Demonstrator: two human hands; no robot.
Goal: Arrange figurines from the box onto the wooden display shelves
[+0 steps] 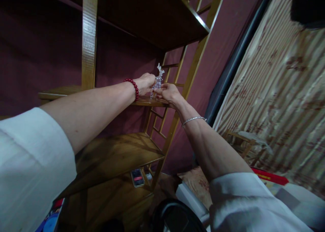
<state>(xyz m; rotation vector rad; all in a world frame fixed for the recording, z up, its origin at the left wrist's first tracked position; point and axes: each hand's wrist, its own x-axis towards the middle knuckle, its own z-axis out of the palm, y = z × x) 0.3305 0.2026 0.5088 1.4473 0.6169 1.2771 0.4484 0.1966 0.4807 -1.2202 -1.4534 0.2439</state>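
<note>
A clear, glass-like deer figurine (159, 77) with branching antlers stands upright at the right end of a wooden shelf (149, 102). From the left, my left hand (146, 83) grips its side with closed fingers; a red bead bracelet (137, 89) circles that wrist. My right hand (169, 93) holds the figurine's lower part from the right, its fingers bent around it. On my right wrist is a thin silver bangle (194, 119). My hands partly cover the figurine's body, and its legs reach down to the shelf or just above it.
A wooden post (89, 39) rises at left, and an upper shelf board (152, 18) hangs overhead. Lattice bars (175, 65) edge the right side. Below are a lower shelf (119, 150) and a dark boxed item (137, 177). A striped curtain (274, 89) hangs at right.
</note>
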